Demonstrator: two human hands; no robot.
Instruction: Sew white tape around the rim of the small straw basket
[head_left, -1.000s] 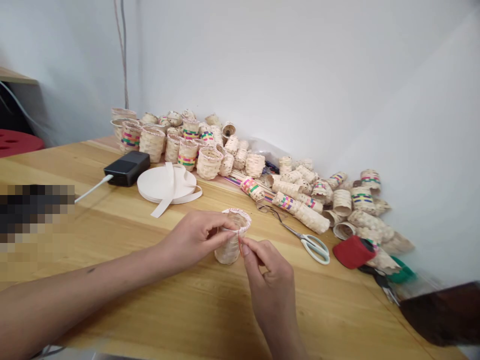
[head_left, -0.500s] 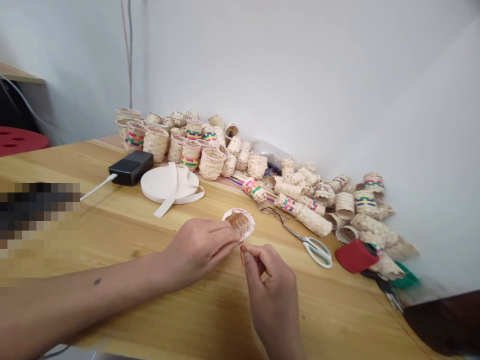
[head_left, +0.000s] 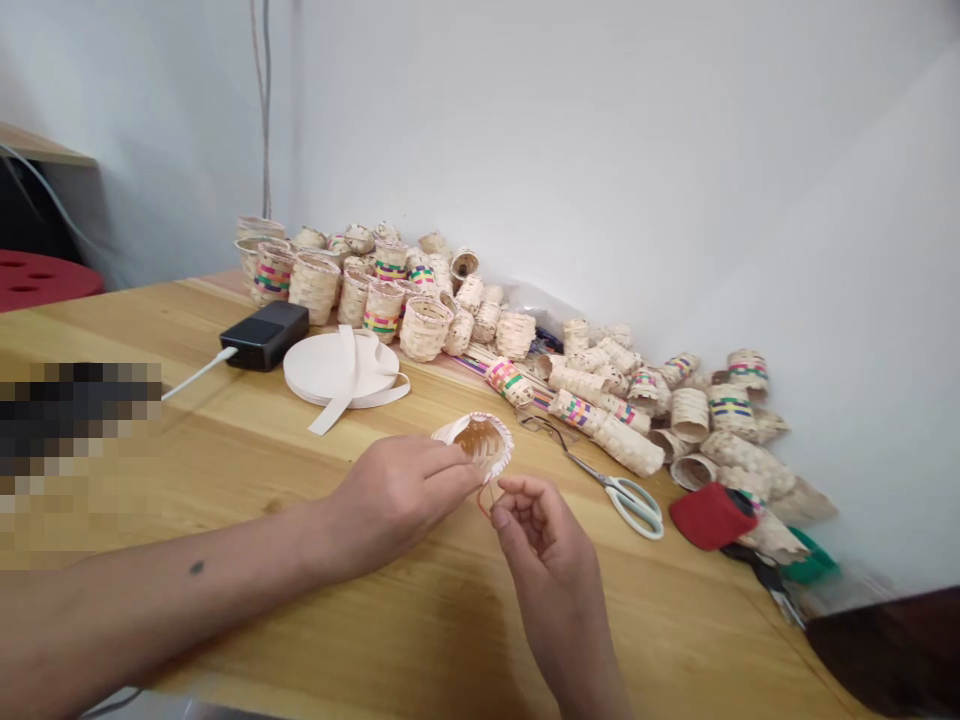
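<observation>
My left hand (head_left: 405,500) is closed around a small woven basket (head_left: 484,447), its mouth tilted toward me and right. White tape binds the rim, with reddish stitches along it. Just below the rim, my right hand (head_left: 551,570) pinches what looks like a thin needle (head_left: 493,494) between thumb and fingers. A loop of reddish thread (head_left: 481,504) hangs between the rim and those fingertips. The left fingers hide part of the basket's side.
A roll of white tape (head_left: 307,372) lies beyond my left hand, near a black power adapter (head_left: 264,335). Scissors (head_left: 634,505), glasses (head_left: 544,430) and a red object (head_left: 711,515) lie to the right. Several woven baskets (head_left: 425,330) line the wall.
My right fingers have loosened from a tight pinch, so the thin needle and thread loop show more clearly. The basket has tipped slightly, and more of its side and inside shows.
</observation>
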